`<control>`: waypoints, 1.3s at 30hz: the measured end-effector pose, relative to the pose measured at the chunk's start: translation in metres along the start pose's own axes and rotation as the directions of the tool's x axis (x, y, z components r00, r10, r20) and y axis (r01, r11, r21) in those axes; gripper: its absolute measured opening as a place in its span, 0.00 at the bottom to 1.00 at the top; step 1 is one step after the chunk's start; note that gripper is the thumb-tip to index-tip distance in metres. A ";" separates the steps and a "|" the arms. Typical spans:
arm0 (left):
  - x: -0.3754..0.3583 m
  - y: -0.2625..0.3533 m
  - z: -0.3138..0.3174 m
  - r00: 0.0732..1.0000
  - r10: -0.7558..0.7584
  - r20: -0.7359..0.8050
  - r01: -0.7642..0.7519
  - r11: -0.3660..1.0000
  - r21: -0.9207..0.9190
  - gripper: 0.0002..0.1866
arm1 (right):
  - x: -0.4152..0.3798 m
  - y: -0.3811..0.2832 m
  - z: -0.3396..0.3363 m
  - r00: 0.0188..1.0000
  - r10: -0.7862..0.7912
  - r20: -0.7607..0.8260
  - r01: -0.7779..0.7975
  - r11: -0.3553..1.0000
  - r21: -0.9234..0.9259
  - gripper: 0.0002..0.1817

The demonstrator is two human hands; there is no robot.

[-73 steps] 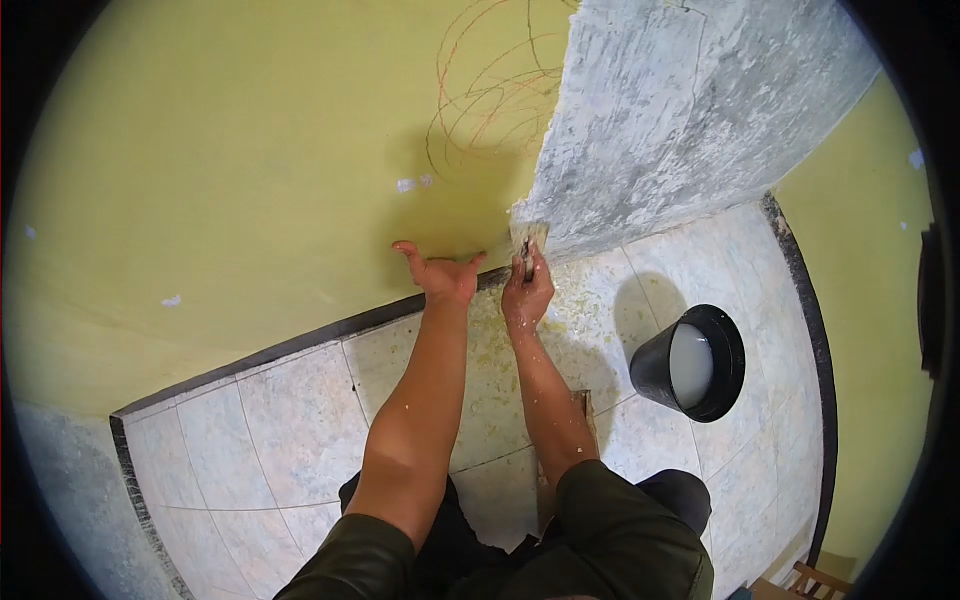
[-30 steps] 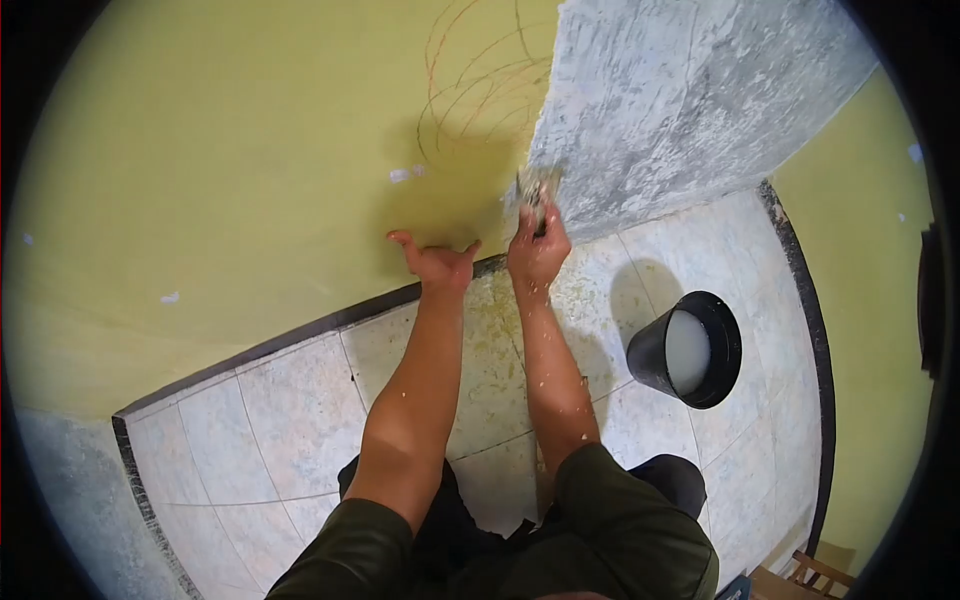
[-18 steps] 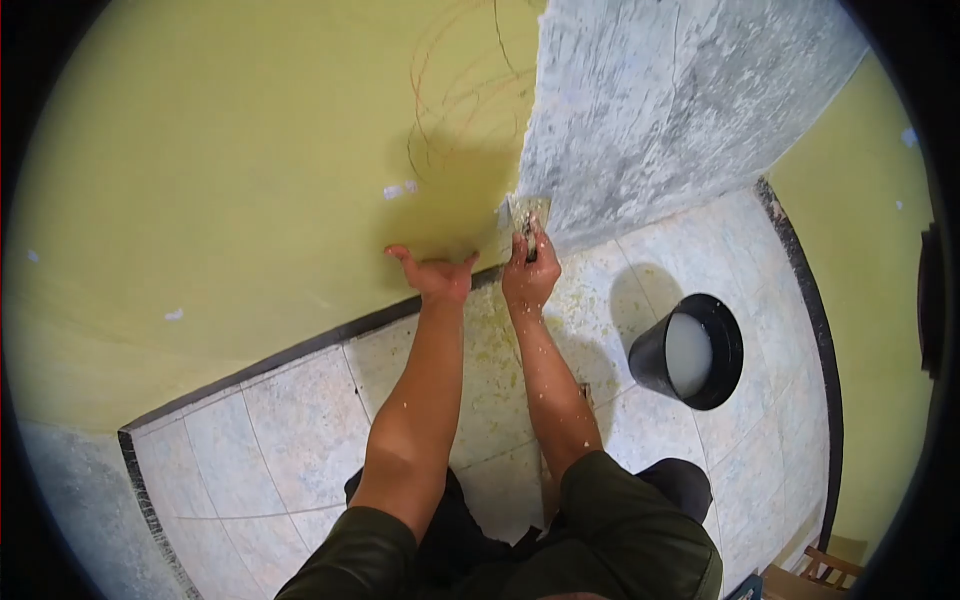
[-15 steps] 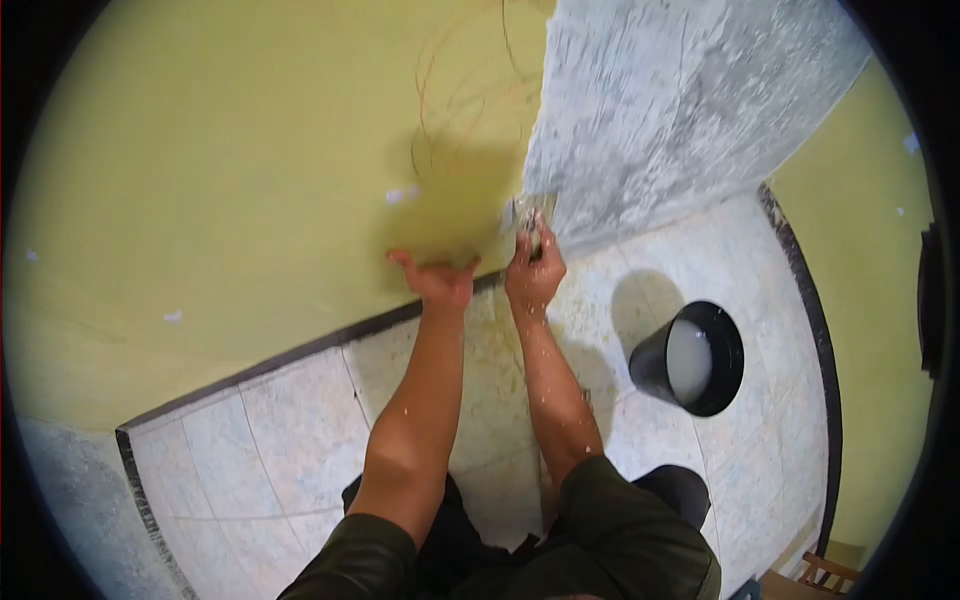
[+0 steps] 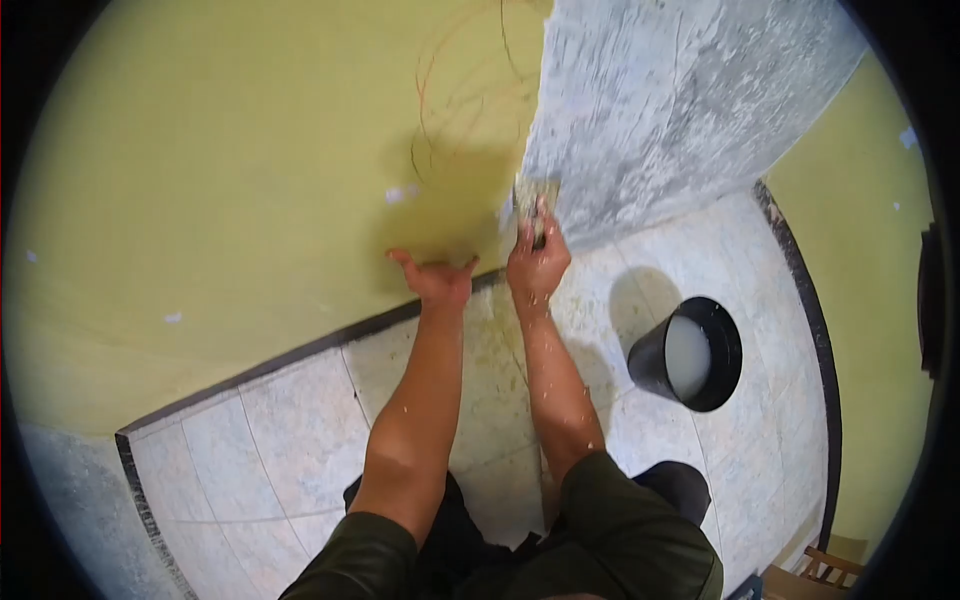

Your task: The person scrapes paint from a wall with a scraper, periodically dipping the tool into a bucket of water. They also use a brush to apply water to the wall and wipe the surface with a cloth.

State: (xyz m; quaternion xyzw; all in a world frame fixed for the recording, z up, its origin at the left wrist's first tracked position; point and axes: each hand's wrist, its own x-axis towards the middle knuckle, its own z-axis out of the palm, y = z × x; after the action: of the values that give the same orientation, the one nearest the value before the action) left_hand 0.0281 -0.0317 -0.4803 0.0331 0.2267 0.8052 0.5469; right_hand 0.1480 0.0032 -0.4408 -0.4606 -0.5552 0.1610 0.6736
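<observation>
My right hand [image 5: 538, 262] is closed around a scraper [image 5: 538, 190], its wide blade smeared with pale residue. The blade lies at the border between the yellow painted wall [image 5: 250, 180] and the grey-white stripped patch [image 5: 670, 110]. Fingers spread, my left hand [image 5: 440, 280] is at the lower part of the yellow wall, just above the dark skirting; its palm is partly hidden. Small pale flakes cling to my right hand and forearm [image 5: 555, 380].
A black bucket [image 5: 650, 360] with cloudy liquid stands on the tiled floor [image 5: 290, 440] to the right. Yellowish scrapings lie on the tiles below my hands. Dark skirting [image 5: 270, 375] runs along the wall base. A wooden piece of furniture [image 5: 825, 570] shows at lower right.
The scraper and my right hand have shifted slightly, with the blade a little higher along the paint border. My left hand stays in place.
</observation>
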 end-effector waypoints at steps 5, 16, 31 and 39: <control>0.001 0.000 0.002 0.997 -0.014 -0.081 0.011 0.999 -0.037 0.63 | -0.016 0.014 -0.005 0.999 -0.037 0.024 0.038 0.998 -0.048 0.18; -0.009 0.003 0.020 0.996 0.030 -0.085 -0.030 1.000 0.002 0.64 | -0.010 0.004 -0.002 0.998 -0.030 0.063 0.032 0.999 -0.037 0.18; -0.003 0.000 0.005 0.990 -0.012 -0.142 0.008 0.999 -0.032 0.62 | -0.010 0.009 -0.008 0.991 0.117 0.063 -0.116 0.993 -0.014 0.18; -0.004 0.001 0.008 0.986 -0.003 -0.164 -0.004 0.999 -0.048 0.62 | -0.004 0.008 -0.006 0.989 0.124 0.083 -0.124 0.992 -0.002 0.17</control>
State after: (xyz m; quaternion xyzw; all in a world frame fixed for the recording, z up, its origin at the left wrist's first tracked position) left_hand 0.0312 -0.0326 -0.4721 -0.0463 0.2514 0.8106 0.5268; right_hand 0.1544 0.0018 -0.4494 -0.4862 -0.5528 0.2225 0.6392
